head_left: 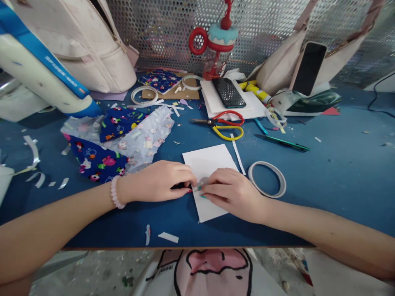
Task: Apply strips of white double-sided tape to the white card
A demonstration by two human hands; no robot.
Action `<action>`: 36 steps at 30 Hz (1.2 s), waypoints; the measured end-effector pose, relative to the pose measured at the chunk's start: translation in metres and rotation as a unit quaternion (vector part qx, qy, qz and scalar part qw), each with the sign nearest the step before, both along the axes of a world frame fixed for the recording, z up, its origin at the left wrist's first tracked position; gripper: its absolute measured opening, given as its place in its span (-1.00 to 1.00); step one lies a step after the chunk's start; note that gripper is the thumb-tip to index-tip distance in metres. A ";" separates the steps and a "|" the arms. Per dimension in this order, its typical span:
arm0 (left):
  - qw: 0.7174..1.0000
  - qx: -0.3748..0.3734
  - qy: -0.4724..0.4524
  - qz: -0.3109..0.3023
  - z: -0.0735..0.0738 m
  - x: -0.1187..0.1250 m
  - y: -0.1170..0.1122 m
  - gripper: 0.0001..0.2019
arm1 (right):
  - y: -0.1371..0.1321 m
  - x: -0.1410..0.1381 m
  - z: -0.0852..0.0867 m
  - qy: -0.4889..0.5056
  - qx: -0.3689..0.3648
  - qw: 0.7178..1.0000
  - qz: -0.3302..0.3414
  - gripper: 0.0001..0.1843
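Forearms [61, 220] over desk's [345, 172] front edge; left hand [162, 181], right hand [236, 191]: fingers [216, 189] bunched at white card [212, 158], pinch unclear; press evenly.

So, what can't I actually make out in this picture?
All in the head view:
White paper: part of its right edge, hidden under the right hand.
Left hand: whether it grips anything, hidden by its own curled fingers.
Backpack: its top, cut off by the upper picture edge.
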State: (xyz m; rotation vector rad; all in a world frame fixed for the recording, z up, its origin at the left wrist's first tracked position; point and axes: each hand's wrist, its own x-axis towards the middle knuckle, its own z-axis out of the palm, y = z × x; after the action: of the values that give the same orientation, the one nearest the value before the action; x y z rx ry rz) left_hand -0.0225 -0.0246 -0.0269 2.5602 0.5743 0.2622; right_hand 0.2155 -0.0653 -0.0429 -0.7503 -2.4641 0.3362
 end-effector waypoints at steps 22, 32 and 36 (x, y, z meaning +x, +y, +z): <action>0.964 0.243 -0.036 -0.102 0.003 -0.003 -0.005 -0.58 | 0.002 0.000 0.000 -0.012 -0.002 1.000 0.005 -0.83; 0.966 0.235 -0.025 -0.108 0.001 -0.004 -0.004 -0.60 | 0.005 0.006 0.009 -0.042 0.006 0.999 0.006 -0.88; 0.960 0.254 -0.033 -0.109 0.000 -0.003 -0.004 -0.62 | 0.006 0.006 0.010 -0.042 -0.009 0.999 0.028 -0.83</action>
State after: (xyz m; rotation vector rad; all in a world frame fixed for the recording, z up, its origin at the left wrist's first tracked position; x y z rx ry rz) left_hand -0.0258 -0.0286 -0.0268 3.0621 0.2083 0.4652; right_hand 0.2211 -0.0594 -0.0334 -0.7165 -2.5684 0.3564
